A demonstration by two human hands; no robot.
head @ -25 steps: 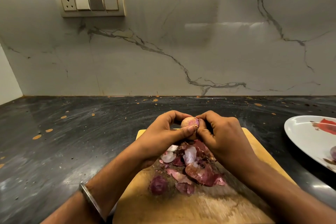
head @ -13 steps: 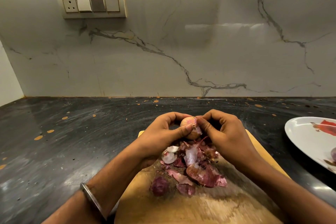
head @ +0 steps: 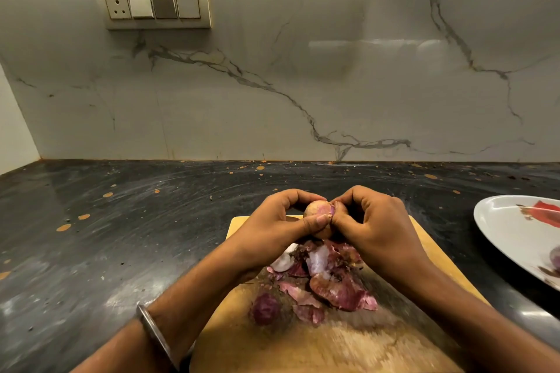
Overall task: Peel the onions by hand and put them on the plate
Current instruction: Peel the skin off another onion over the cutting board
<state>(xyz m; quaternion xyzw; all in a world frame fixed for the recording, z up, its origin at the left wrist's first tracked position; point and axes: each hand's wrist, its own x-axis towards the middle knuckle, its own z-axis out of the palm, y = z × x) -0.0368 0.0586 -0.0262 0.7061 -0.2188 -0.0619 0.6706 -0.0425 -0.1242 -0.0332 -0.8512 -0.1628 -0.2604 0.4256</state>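
A small pale onion [head: 316,211] is held above the far end of a wooden cutting board [head: 430,248]. My left hand [head: 272,227] curls round it from the left, thumb across its front. My right hand [head: 372,221] pinches the skin at the onion's right side with fingertips and thumb. Below the hands lies a heap of purple and white onion peels [head: 327,281]. A dark purple onion piece [head: 266,308] lies on the board to the left of the heap. The white plate [head: 503,230] sits at the right edge, with part of a peeled onion [head: 555,260] on it.
The board lies on a black stone counter [head: 121,236] dotted with orange flecks. A marble backsplash [head: 303,85] with a switch panel [head: 153,6] rises behind. The plate carries a red painted pattern [head: 545,212].
My right fingers have moved in tight against the onion's right side, and the loose flap of skin they were pulling half a second ago no longer hangs out. Both hands stay in place.
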